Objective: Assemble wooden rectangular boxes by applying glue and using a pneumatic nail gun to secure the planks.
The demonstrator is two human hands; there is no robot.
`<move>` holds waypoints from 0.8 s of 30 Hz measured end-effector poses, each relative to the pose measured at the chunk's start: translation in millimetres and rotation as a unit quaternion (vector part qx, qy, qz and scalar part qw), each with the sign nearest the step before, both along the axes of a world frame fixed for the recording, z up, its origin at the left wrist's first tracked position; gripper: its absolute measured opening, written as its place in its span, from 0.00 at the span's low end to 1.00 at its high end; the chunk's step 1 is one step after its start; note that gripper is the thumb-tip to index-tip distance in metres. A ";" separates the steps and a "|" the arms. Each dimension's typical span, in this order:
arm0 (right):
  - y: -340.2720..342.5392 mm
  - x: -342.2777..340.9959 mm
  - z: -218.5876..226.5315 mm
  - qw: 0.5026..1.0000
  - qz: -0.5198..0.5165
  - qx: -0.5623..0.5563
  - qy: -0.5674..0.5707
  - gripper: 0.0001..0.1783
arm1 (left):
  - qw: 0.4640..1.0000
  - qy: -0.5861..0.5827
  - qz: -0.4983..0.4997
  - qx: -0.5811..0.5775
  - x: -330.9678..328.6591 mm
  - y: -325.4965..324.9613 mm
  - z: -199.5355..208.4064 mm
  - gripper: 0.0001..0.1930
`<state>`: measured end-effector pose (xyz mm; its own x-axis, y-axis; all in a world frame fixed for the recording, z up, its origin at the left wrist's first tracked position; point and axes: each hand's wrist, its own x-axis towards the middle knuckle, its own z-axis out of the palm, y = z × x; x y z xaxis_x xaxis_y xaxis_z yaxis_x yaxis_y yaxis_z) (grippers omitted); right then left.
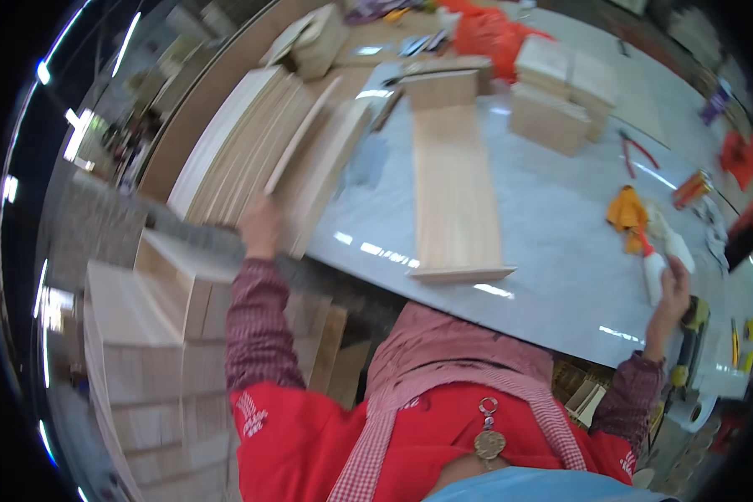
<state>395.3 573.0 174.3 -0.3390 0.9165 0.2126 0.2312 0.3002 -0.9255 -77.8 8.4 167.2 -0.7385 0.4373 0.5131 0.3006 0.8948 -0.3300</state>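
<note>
My left hand [262, 224], a little blurred, is at the near left corner of a long, channel-shaped wooden piece [325, 171], its fingers closed on the edge. This piece lies slanted, its near end at the table's edge. My right hand [674, 290] is wrapped round a white squeeze bottle [653, 276] with a red nozzle at the table's right side. Between my hands lies a pale wooden assembly [453, 184]: a long flat board with a cross board at each end.
Thin boards [241, 142] are stacked at the left. Bundled wooden blocks [552, 113] and a red plastic bag [494, 38] sit at the back. Red-handled pliers [636, 153] and an orange cloth [625, 209] lie at the right. Wooden boxes [151, 368] are stacked beside the table.
</note>
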 end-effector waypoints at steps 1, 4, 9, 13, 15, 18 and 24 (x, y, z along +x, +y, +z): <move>-14.2 -11.8 6.7 1.000 0.003 0.012 -0.008 0.17 | 0.998 0.017 0.059 -0.004 -7.5 -7.3 6.0 0.04; -30.4 -29.0 18.6 0.998 0.061 0.023 0.015 0.17 | 0.992 0.012 0.123 0.019 -2.3 11.5 47.6 0.08; -68.8 -88.9 49.2 0.978 0.205 0.023 0.028 0.14 | 0.869 -0.135 0.021 0.475 31.3 20.8 83.4 0.09; -119.4 -158.6 68.5 0.919 0.393 -0.023 -0.013 0.18 | 0.593 -0.352 -0.062 0.722 66.8 52.6 53.4 0.11; -145.2 -190.1 74.6 0.885 0.452 -0.099 -0.042 0.19 | 0.568 -0.387 -0.076 0.723 109.8 95.5 62.7 0.12; -171.9 -221.8 68.8 0.875 0.463 -0.139 -0.018 0.27 | 0.525 -0.439 -0.104 0.722 150.4 141.6 75.9 0.16; -173.6 -228.8 57.4 0.863 0.418 -0.262 0.108 0.24 | 0.540 -0.478 -0.133 0.680 176.7 163.9 76.1 0.18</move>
